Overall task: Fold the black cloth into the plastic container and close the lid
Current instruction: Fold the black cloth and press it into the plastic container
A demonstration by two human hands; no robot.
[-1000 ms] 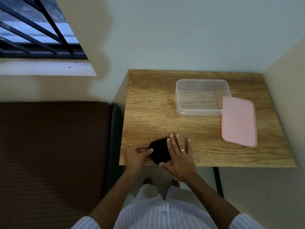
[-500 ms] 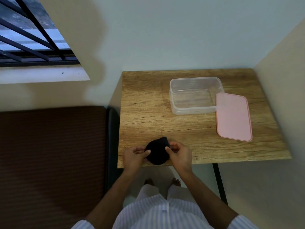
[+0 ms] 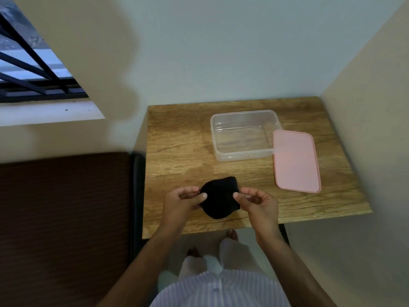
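Observation:
The black cloth is a small folded bundle near the front edge of the wooden table. My left hand pinches its left edge between thumb and fingers. My right hand pinches its right edge the same way. Farther back stands the clear plastic container, open and with nothing in it. The pink lid lies flat on the table to its right, one corner resting against the container's right rim.
The table sits in a corner, with walls behind it and along its right side. A dark brown cushioned surface lies to the left of the table. A barred window is at the upper left.
My right hand lifted off the top of the cloth and took hold of its right edge. Both hands now hold the bundle a little farther from the table's front edge.

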